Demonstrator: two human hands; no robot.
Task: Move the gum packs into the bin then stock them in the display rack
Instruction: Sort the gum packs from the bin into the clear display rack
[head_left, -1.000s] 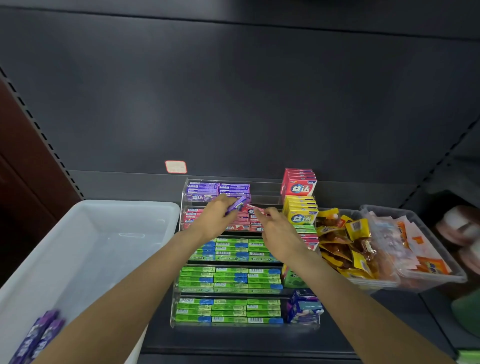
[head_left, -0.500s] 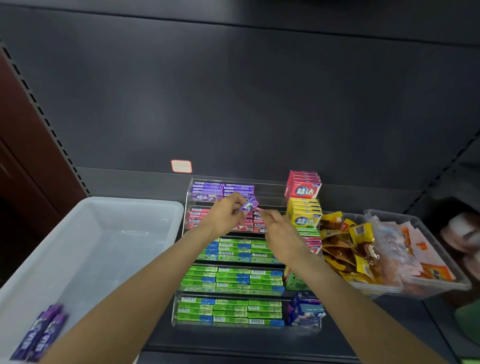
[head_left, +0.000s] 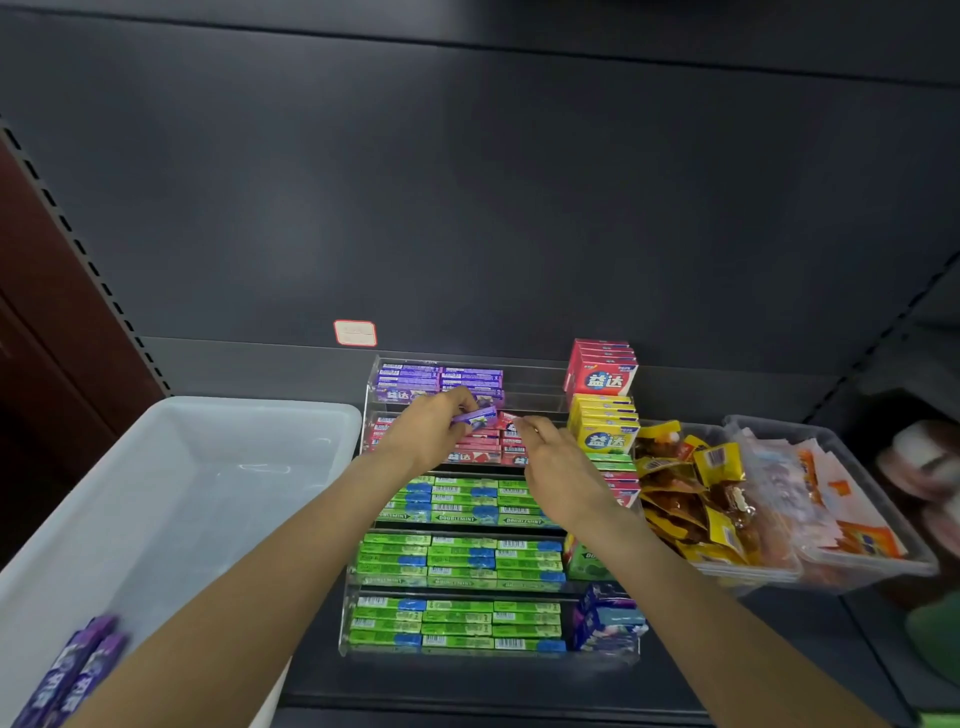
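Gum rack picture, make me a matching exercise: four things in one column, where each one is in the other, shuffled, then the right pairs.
Things:
1. purple gum pack
2. white bin
3. yellow boxes
4. green gum packs

Places:
A. stacked at the rack's right side
B. in the left hand
C. lowest tier of the display rack
D. left of the rack

Pairs: 1-B, 2-D, 3-A, 4-C
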